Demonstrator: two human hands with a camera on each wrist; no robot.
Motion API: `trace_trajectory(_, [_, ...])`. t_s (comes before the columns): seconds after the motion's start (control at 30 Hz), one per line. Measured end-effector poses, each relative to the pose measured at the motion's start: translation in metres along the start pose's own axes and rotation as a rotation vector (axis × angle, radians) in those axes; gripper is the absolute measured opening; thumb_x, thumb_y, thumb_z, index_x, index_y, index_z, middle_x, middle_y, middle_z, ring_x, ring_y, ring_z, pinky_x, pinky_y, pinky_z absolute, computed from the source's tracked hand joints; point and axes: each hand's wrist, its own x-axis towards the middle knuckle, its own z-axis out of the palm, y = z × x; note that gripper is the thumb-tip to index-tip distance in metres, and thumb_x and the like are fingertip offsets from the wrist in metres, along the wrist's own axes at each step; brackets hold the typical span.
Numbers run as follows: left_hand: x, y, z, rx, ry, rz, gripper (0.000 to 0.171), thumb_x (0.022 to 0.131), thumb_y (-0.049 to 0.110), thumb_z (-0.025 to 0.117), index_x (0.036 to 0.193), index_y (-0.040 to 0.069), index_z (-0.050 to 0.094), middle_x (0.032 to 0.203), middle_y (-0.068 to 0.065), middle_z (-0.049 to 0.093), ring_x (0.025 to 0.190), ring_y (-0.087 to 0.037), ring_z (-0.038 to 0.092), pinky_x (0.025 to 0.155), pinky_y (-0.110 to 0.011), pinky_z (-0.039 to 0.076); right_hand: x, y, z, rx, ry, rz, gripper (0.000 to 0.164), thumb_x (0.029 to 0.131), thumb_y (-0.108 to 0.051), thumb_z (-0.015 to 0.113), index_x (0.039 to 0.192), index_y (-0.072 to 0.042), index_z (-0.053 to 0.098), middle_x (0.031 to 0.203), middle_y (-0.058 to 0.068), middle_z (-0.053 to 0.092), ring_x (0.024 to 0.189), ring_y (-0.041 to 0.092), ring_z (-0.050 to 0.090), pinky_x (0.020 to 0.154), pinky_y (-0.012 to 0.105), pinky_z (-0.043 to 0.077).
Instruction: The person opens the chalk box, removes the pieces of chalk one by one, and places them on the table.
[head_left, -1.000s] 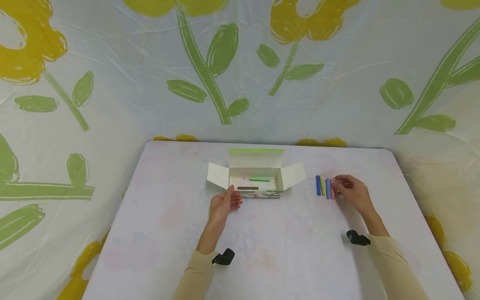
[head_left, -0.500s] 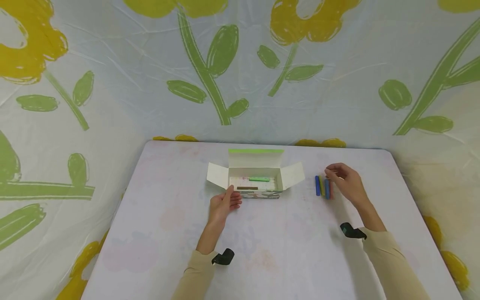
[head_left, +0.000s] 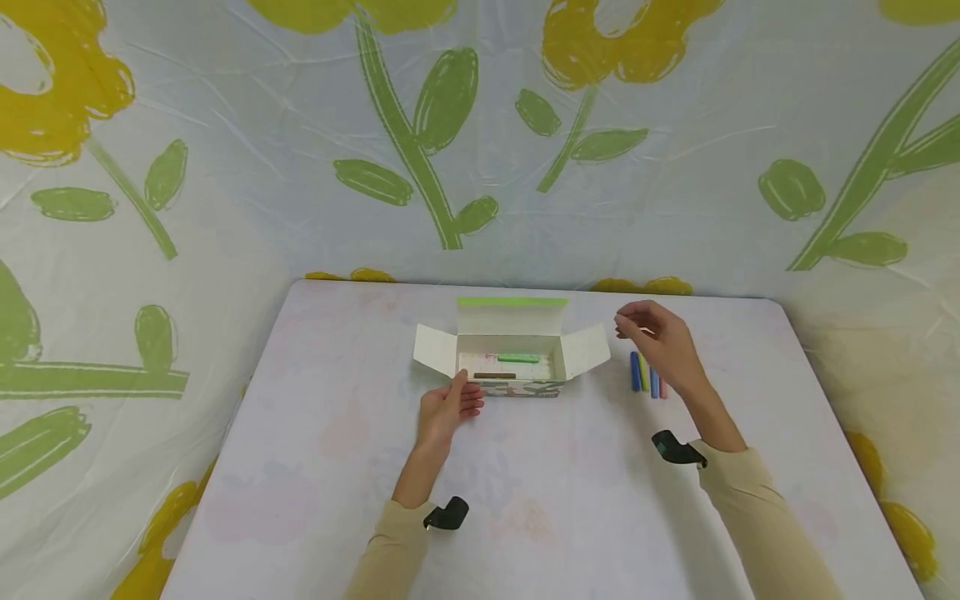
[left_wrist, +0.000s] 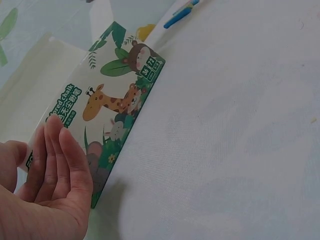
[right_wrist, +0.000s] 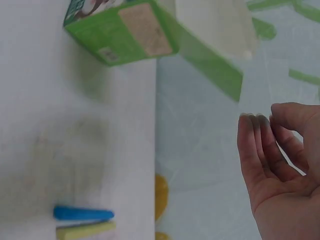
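1. Nearest: two beige long sleeves (head_left: 393,550), a small black wrist camera (head_left: 447,513) at each cuff, over a white cloth-like tabletop (head_left: 570,517) with faint prints.
2. Left hand (head_left: 444,412): thumb hooked over the rim, long fingers together along the outside front – clamped on the near wall of the white-and-green printed cardboard box (head_left: 521,389), at its left end.
3. Box sits upright on the tabletop. Likely light – stiff in the walls, bendy at the flaps; the near wall by the corner looks like a sound place to hold.
4. Inside: a thin brown stick (head_left: 495,376) along the near wall, a bright green stick (head_left: 517,358) farther back.
5. Right of the box, on the tabletop, side by side: dark blue chalk stick (head_left: 635,372), yellow-green chalk stick (head_left: 643,372), lighter blue chalk stick (head_left: 654,385), pink chalk stick (head_left: 663,390).
6. Chalk should be light, stiff, dusty, brittle: pinch gently mid-length, no bending.
7. Right hand (head_left: 663,343), raised between chalk row and box: fingers bent, thumb tip close to fingertips; can't tell if anything is pinched.
8. Far: white rear flap (head_left: 512,318) stands up, green-edged; behind, flower-printed cloth backdrop (head_left: 300,192).
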Motion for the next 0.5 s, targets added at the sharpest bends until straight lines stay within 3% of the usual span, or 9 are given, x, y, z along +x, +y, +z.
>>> trace_trajectory(0.1, [0.0, 0.001, -0.001, 0.002, -0.002, 0.003, 0.04, 0.106, 0.024, 0.061, 0.101, -0.016, 0.069, 0.088, -0.017, 0.075, 0.071, -0.017, 0.072, 0.075, -0.035, 0.062, 0.005, -0.015, 0.009, -0.015, -0.016, -0.022, 0.024, 0.104, -0.016, 0.063, 0.119, 0.004, 0.065, 0.107, 0.018, 0.069, 0.091, 0.008, 0.067, 0.085, 0.007, 0.05])
trace_trajectory(0.27, [-0.002, 0.001, 0.002, -0.014, 0.016, 0.014, 0.044, 0.103, 0.031, 0.066, 0.102, -0.013, 0.071, 0.086, -0.011, 0.075, 0.07, -0.013, 0.071, 0.071, -0.027, 0.061, 0.01, -0.036, 0.026, -0.008, -0.069, -0.059, 0.021, 0.103, -0.015, 0.066, 0.117, 0.0, 0.067, 0.109, 0.015, 0.071, 0.097, 0.014, 0.066, 0.086, 0.007, 0.049])
trace_trajectory(0.5, [-0.004, -0.001, 0.003, -0.019, 0.033, 0.039, 0.048, 0.102, 0.035, 0.067, 0.102, -0.013, 0.071, 0.086, -0.011, 0.075, 0.069, -0.012, 0.071, 0.068, -0.025, 0.06, 0.015, -0.043, 0.057, 0.057, -0.196, -0.134, 0.02, 0.1, -0.009, 0.068, 0.115, 0.003, 0.068, 0.109, 0.014, 0.071, 0.103, 0.028, 0.068, 0.089, 0.015, 0.053])
